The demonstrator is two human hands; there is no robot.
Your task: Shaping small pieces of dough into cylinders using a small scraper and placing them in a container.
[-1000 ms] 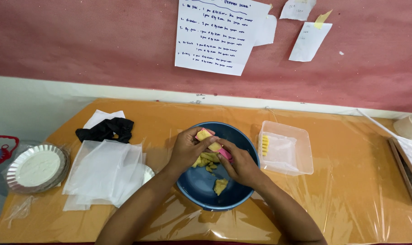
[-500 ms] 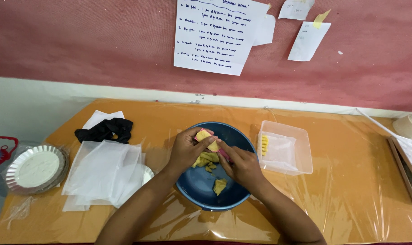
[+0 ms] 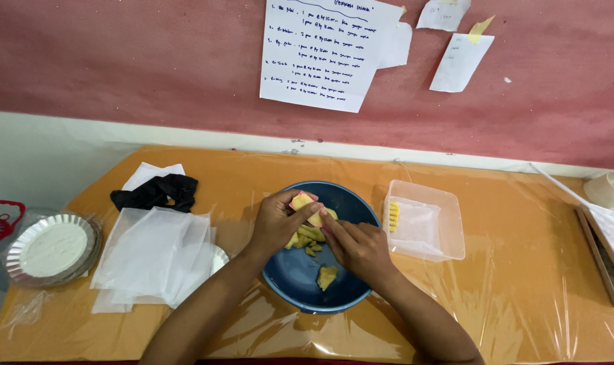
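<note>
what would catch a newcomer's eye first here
Mid-table, a round dark blue bowl holds yellow dough pieces; above it the left hand and right hand pinch one yellow lump. Right of it sits a clear plastic tub, left a stack of white sheets.

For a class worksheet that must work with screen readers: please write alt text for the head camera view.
Two hands, left hand and right hand, hold a yellow piece of dough over a blue bowl containing more yellow pieces, on an orange table covered in clear plastic. A clear plastic box sits to the right; white sheets, a black cloth and a foil pie tin lie to the left.
</note>
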